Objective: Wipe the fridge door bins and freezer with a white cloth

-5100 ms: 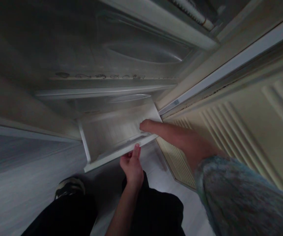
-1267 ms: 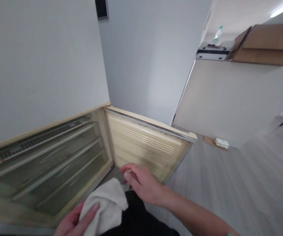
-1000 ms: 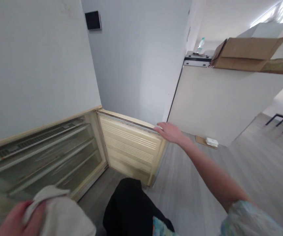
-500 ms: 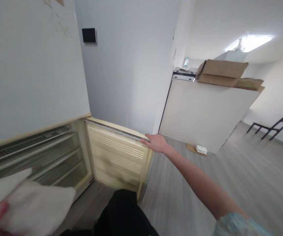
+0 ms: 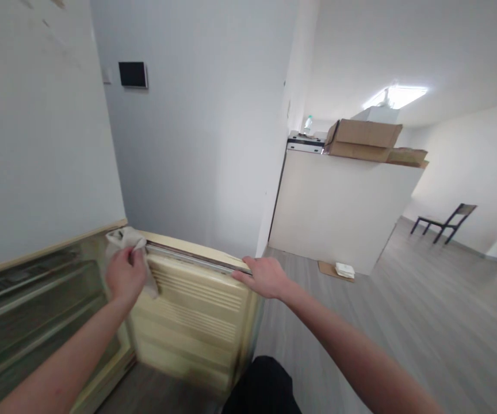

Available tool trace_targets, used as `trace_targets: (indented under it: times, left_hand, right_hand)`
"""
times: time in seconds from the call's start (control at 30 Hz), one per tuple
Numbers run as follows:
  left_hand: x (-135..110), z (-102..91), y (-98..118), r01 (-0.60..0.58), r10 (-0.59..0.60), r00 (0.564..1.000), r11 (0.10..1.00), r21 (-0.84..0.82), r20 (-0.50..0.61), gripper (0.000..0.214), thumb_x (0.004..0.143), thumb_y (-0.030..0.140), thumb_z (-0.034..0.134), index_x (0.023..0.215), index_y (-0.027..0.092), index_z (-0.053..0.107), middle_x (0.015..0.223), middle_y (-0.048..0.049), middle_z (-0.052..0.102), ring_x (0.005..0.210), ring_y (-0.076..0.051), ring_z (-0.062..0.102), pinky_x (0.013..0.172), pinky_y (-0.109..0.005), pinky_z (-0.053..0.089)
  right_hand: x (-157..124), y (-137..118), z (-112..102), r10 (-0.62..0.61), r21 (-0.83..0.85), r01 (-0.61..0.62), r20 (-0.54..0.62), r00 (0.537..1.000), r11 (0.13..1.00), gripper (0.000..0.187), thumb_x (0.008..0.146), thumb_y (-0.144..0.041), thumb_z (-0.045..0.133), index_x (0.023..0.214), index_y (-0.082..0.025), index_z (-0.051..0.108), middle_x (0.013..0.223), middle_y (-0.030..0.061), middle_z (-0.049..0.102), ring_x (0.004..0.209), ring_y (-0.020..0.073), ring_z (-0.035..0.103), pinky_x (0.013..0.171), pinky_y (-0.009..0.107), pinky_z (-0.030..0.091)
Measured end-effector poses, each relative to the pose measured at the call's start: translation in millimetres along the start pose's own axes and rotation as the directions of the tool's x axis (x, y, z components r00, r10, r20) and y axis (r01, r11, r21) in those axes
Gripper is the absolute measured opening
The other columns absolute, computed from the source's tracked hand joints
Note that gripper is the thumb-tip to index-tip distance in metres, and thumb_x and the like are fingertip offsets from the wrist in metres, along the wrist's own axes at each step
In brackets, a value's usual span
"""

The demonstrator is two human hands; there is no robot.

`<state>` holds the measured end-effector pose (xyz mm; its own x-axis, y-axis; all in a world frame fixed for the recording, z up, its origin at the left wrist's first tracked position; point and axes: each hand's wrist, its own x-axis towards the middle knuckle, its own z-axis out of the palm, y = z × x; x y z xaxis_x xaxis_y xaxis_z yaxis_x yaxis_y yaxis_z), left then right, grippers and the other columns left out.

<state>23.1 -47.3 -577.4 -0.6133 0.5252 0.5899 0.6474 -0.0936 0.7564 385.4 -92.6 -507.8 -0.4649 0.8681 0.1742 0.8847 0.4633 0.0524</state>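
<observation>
So nearest up, the left hand (image 5: 124,277) has its fingers curled tight around a pale cloth (image 5: 133,248), bunching it in the fist. The cloth sits pressed on the top corner of the open fridge door (image 5: 197,310), right at the hinge end, with a flap hanging down past the thumb side over the ribbed inner panel. Below and left of those fingers is the open fridge compartment (image 5: 28,310), dim, with shelf lines running across.

The right hand (image 5: 264,276) rests on the door's top edge at its outer end, fingers laid flat and close together along the rim, pointing toward the left hand, thumb tucked out of view. Both hands are on the same edge, well apart.

Past the right fingertips, further back, there's a white cabinet (image 5: 339,213) with cardboard boxes (image 5: 363,140) on top and a small white thing (image 5: 344,270) on the floor by its base. Way off right is a dark chair (image 5: 444,221).
</observation>
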Motion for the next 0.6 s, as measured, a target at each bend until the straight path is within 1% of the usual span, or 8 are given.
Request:
trace_targets:
  times: [0.13,0.23,0.3,0.37,0.43,0.5,0.57,0.6]
  left_hand:
    - [-18.4,-5.5,3.4,-0.178,0.172,0.982,0.981,0.076,0.077,0.019,0.093,0.035,0.055,0.087,0.019,0.064,0.085,-0.0023,0.056,0.085,-0.021,0.052,0.077,-0.03,0.04]
    - [-69.5,-0.1,27.1,-0.352,0.347,0.924,0.936,0.004,0.163,0.029,0.097,0.043,0.054,0.093,0.02,0.07,0.092,-0.0064,0.065,0.087,-0.024,0.059,0.077,-0.033,0.042]
    - [-117.6,11.9,55.1,-0.47,0.481,0.853,0.877,-0.103,0.2,0.036,0.098,0.047,0.051,0.089,0.02,0.073,0.088,-0.01,0.067,0.088,-0.027,0.062,0.081,-0.037,0.046]
    - [-161.1,25.0,82.7,-0.576,0.618,0.736,0.786,-0.225,0.276,0.029,0.099,0.042,0.055,0.089,0.025,0.076,0.091,-0.009,0.072,0.097,-0.027,0.066,0.092,-0.037,0.048]
    - [-184.4,33.4,97.3,-0.644,0.708,0.648,0.706,-0.295,0.279,0.023,0.099,0.034,0.057,0.099,0.028,0.079,0.097,-0.0101,0.074,0.106,-0.029,0.066,0.1,-0.041,0.046]
    - [-179.4,34.6,91.3,-0.683,0.747,0.61,0.665,-0.302,0.265,0.022,0.098,0.03,0.058,0.103,0.029,0.08,0.103,-0.012,0.074,0.11,-0.031,0.065,0.103,-0.044,0.045]
    - [-152.1,29.7,69.2,-0.711,0.751,0.619,0.66,-0.242,0.228,0.024,0.098,0.033,0.058,0.104,0.026,0.08,0.108,-0.0149,0.073,0.109,-0.032,0.063,0.101,-0.045,0.046]
    - [-135.2,25.9,56.6,-0.713,0.737,0.644,0.675,-0.189,0.204,0.027,0.099,0.035,0.056,0.105,0.023,0.079,0.109,-0.0165,0.071,0.108,-0.033,0.063,0.099,-0.046,0.047]
  right_hand:
    - [-2.2,-3.0,-2.3,-0.002,0.018,0.002,0.008,1.0,1.0,0.082,0.101,-0.081,0.019,0.12,-0.017,0.067,0.101,0.0145,0.077,0.094,0.0315,0.075,0.075,0.035,0.052]
    - [-2.9,-3.8,-3.4,0.012,0.02,-0.012,0.029,1.0,1.0,0.08,0.104,-0.077,0.015,0.12,-0.018,0.067,0.103,0.0146,0.077,0.098,0.0316,0.074,0.077,0.035,0.051]
    - [-3.1,-3.6,-3.4,0.015,0.021,-0.016,0.039,0.999,1.0,0.077,0.107,-0.07,0.01,0.119,-0.019,0.067,0.103,0.0137,0.077,0.098,0.0305,0.074,0.078,0.034,0.051]
    - [-3.2,-2.8,-3.3,0.006,0.021,-0.007,0.045,0.999,1.0,0.073,0.11,-0.063,0.007,0.117,-0.021,0.067,0.102,0.0122,0.077,0.098,0.0294,0.074,0.078,0.034,0.05]
    - [-2.6,-1.5,-3.6,-0.01,0.016,0.009,0.05,0.999,1.0,0.07,0.112,-0.057,0.007,0.118,-0.022,0.066,0.104,0.0112,0.077,0.098,0.0286,0.074,0.078,0.034,0.05]
    - [-1.1,0.1,-4.6,-0.014,0.012,0.014,0.06,0.998,1.0,0.067,0.113,-0.054,0.008,0.121,-0.022,0.066,0.108,0.0107,0.076,0.101,0.028,0.073,0.079,0.033,0.05]
    - [0.6,1.1,-5.8,0.014,0.022,-0.015,0.074,0.997,1.0,0.068,0.112,-0.055,0.008,0.125,-0.023,0.066,0.11,0.0104,0.076,0.102,0.028,0.073,0.081,0.033,0.05]
    - [1.3,1.2,-6.4,0.03,0.03,-0.033,0.083,0.996,0.999,0.069,0.112,-0.056,0.008,0.125,-0.023,0.067,0.109,0.0103,0.076,0.102,0.028,0.072,0.083,0.033,0.05]
